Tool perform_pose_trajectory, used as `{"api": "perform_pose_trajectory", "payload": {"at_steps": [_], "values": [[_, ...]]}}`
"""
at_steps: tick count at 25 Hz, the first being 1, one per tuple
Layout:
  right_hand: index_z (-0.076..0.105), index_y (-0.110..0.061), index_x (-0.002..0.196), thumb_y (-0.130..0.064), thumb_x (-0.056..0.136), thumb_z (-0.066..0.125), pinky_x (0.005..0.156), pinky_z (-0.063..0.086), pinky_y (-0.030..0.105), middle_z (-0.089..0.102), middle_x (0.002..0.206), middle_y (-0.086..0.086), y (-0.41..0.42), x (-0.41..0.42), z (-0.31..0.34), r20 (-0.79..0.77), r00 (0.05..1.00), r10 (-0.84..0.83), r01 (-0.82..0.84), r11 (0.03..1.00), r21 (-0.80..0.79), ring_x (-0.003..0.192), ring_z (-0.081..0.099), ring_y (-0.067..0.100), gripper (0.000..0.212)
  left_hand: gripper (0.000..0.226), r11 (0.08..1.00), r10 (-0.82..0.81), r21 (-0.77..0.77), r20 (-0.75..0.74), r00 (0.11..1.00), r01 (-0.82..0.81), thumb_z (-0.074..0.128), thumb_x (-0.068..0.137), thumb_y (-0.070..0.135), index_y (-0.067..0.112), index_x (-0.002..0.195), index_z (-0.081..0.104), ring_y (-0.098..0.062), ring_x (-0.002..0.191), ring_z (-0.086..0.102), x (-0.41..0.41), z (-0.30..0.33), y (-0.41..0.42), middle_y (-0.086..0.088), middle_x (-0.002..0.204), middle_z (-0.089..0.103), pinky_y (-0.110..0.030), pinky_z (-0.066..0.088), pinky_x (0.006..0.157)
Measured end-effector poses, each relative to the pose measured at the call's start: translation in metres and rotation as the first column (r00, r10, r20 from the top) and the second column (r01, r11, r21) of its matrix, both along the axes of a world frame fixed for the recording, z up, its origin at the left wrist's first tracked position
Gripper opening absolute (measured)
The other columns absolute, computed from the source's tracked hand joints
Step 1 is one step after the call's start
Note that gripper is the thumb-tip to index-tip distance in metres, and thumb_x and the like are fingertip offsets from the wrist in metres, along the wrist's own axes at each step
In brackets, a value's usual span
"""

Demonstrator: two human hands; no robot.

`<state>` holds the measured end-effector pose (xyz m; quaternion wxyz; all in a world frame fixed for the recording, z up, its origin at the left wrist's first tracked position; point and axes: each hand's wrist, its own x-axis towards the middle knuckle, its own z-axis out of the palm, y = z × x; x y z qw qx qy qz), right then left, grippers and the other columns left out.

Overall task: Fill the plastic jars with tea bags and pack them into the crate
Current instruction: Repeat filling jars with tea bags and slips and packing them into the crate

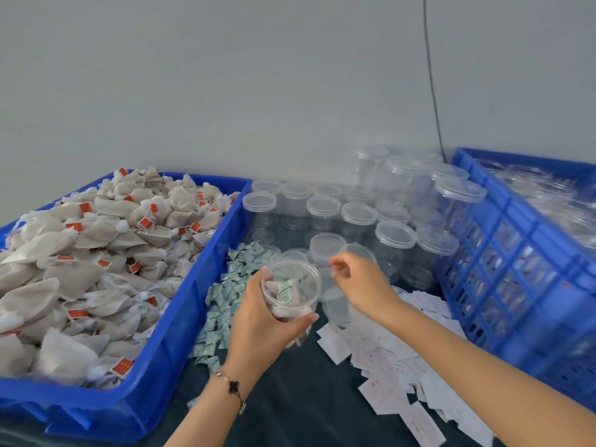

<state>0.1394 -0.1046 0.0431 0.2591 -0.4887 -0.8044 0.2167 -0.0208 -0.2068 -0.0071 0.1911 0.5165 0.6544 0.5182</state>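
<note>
Left hand: the left hand (258, 327) holds an open plastic jar (290, 290) from below and from the side, thumb on the near wall, fingers curled around it.
Jar in hand: it is tilted toward the camera, with no lid, and has some tea bags and 1 small green-and-white sachet (285, 291) inside.
Right hand: the right hand (361, 282) is just to the right of the jar, not touching it; fingertips are pinched together, but I cannot tell if they hold something.
Near the hands: a heap of green-white sachets (222, 304) lies left of the jar, and white paper slips (396, 359) lie on the dark table (303, 391) under the right forearm.
Behind: many clear jars with lids (358, 214) stand together by the wall.
Left side: a blue tray (180, 317) is full of tea bags (96, 253) with red tags.
Right side: a blue crate (516, 253) stands, with clear jars inside, blurred.
</note>
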Motion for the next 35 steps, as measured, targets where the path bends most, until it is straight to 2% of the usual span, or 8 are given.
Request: {"api": "perform_pose_trajectory", "payload": {"at_steps": [3,5,11,18,22,25,33,35], "values": [[0.05,-0.019,0.128,-0.028,0.094,0.049,0.091,0.042,0.035,0.05,0.13,0.004,0.005,0.045,-0.03,0.459,0.885,-0.078,0.098,0.995,-0.019,0.117,0.048,0.024,0.035,0.094,0.994,-0.107,0.004,0.021,0.994,0.107,0.078,0.046,0.062,0.041,0.127,0.037,0.008,0.101,0.054,0.03,-0.006,0.003,0.024,0.114,0.053,-0.012,0.046,0.08],[0.039,-0.021,0.136,-0.037,0.092,0.05,0.09,0.042,0.036,0.046,0.133,0.004,-0.002,0.066,-0.052,0.556,0.826,-0.098,0.146,0.988,-0.042,0.119,0.045,0.025,0.047,0.082,0.986,-0.165,0.003,0.029,0.986,0.165,0.078,0.044,0.062,0.058,0.114,0.034,0.014,0.097,0.054,0.046,-0.014,0.004,0.032,0.11,0.052,-0.005,0.044,0.074],[0.032,-0.024,0.143,-0.038,0.092,0.051,0.098,0.038,0.034,0.044,0.141,-0.004,-0.011,0.089,-0.089,0.546,0.83,-0.115,0.136,0.991,0.002,0.128,0.039,0.018,0.056,0.083,0.985,-0.167,-0.02,0.064,0.984,0.169,0.079,0.046,0.059,0.068,0.112,0.03,0.022,0.104,0.047,0.06,-0.03,0.008,0.046,0.115,0.043,0.002,0.04,0.072],[0.049,-0.023,0.121,-0.039,0.092,0.052,0.085,0.039,0.024,0.054,0.125,-0.007,-0.014,0.093,-0.087,0.503,0.859,-0.094,0.075,0.995,0.059,0.112,0.047,0.013,0.033,0.081,0.988,-0.129,-0.078,0.054,0.99,0.133,0.075,0.042,0.061,0.054,0.112,0.034,0.022,0.098,0.049,0.061,-0.035,0.01,0.035,0.107,0.052,-0.006,0.042,0.071],[0.035,-0.023,0.14,-0.038,0.097,0.045,0.101,0.035,0.026,0.037,0.146,-0.005,-0.015,0.101,-0.09,0.439,0.89,-0.121,0.075,0.99,0.121,0.132,0.035,0.013,0.047,0.082,0.99,-0.122,-0.069,0.055,0.991,0.126,0.077,0.041,0.061,0.058,0.111,0.033,0.02,0.098,0.051,0.061,-0.037,0.011,0.038,0.106,0.053,-0.007,0.042,0.074],[0.016,-0.02,0.15,-0.022,0.099,0.04,0.113,0.022,0.032,0.022,0.156,0.003,-0.016,0.108,-0.09,0.555,0.814,-0.174,0.107,0.983,0.152,0.143,0.019,0.018,0.057,0.083,0.99,-0.117,-0.073,0.059,0.991,0.121,0.078,0.041,0.061,0.056,0.111,0.035,0.018,0.097,0.053,0.061,-0.038,0.012,0.037,0.105,0.053,-0.011,0.044,0.075],[0.058,-0.016,0.116,0.003,0.075,0.06,0.073,0.037,0.024,0.065,0.098,-0.002,-0.014,0.119,-0.077,0.623,0.765,-0.162,-0.032,0.957,0.287,0.092,0.058,0.016,0.045,0.084,0.99,-0.118,-0.071,0.035,0.992,0.121,0.077,0.041,0.065,0.059,0.112,0.032,0.017,0.099,0.052,0.06,-0.038,0.011,0.041,0.109,0.049,-0.009,0.043,0.072],[0.07,-0.014,0.085,0.0,0.042,0.084,0.051,0.04,0.021,0.063,0.064,-0.005,-0.017,0.125,-0.075,0.566,0.81,-0.153,-0.077,0.929,0.362,0.059,0.059,0.012,0.048,0.087,0.99,-0.123,-0.069,0.042,0.992,0.125,0.077,0.042,0.065,0.053,0.116,0.034,0.012,0.099,0.055,0.06,-0.04,0.012,0.032,0.109,0.053,-0.014,0.046,0.077]]}}
